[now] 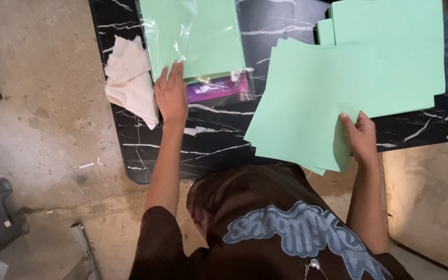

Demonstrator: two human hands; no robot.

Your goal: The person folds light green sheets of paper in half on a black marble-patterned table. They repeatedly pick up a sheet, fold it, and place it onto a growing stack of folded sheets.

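1. A black marble-patterned table [224, 140] with white veins fills the upper middle of the view, standing on a bare concrete floor [42, 129].
2. A fanned stack of mint green paper sheets [327, 93] covers the right side of the table, its lower edge hanging past the table's near edge.
3. A clear plastic sleeve of green paper [195, 36] lies flat at the top centre of the table, well apart from the fanned stack.
4. A crumpled cream cloth [129, 80] rests on the table's left edge, just beside the sleeve.
5. The left hand [171, 96] lies flat and open, fingers spread, pressing on the lower left corner of the plastic sleeve and touching the cloth's edge; it grasps nothing.
6. The right hand [361, 137] pinches the lower right corner of the fanned sheets, thumb on top.
7. A purple packet [216, 88] in clear wrap lies just below the sleeve, beside the left hand.
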